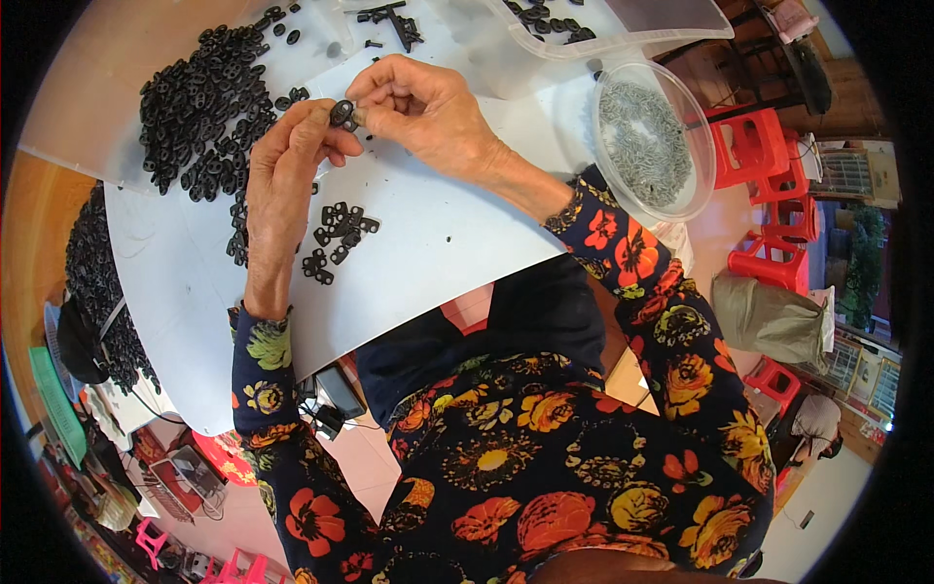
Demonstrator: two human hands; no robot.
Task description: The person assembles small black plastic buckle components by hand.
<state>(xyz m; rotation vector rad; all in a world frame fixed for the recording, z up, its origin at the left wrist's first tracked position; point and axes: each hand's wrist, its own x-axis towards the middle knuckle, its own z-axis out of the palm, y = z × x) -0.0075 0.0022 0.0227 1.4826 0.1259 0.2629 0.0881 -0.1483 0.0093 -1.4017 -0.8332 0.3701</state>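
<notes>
Between my two hands, over the white table (418,248), is a small black oval plastic piece with holes (342,115). The thumb and fingers of my left hand (287,161) pinch it. My right hand (418,112) is closed at the piece's right side, thumb against the fingertips; whatever lies in that pinch is too small to make out. A large heap of similar black pieces (199,107) spreads to the left of my left hand. Below my hands lies a small group of black pieces (341,229).
A round clear tub of small silvery metal parts (642,136) stands at the right table edge. Clear plastic bins (632,44) sit at the far side, near black sticks (394,21). Red stools (749,146) stand on the floor at right. More black pieces (97,282) pile up at far left.
</notes>
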